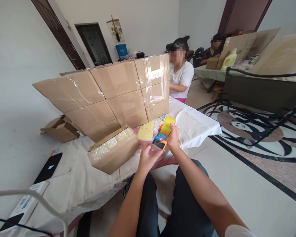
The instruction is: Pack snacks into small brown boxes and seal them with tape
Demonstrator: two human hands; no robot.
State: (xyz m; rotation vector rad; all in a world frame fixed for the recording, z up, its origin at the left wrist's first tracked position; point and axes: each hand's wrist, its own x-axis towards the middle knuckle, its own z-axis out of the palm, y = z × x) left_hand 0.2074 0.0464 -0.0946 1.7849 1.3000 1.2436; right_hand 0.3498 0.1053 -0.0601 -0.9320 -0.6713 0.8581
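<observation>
Head view: where's the tape dispenser?
– Held up between both hands, by the near edge of the bench. Long axis slants: yellow roll far and right, frame end near and left.
– Grip?
– Right hand clasps the roll side, thumb on top. Left hand pinches the near end; exact finger contact too small to tell.
– Key relation?
– I'd say dispenser to closest box: box sits left of it, apart. Left hand's nearer.
– Pose?
– Forearms stretched forward, converging at the dispenser.
</observation>
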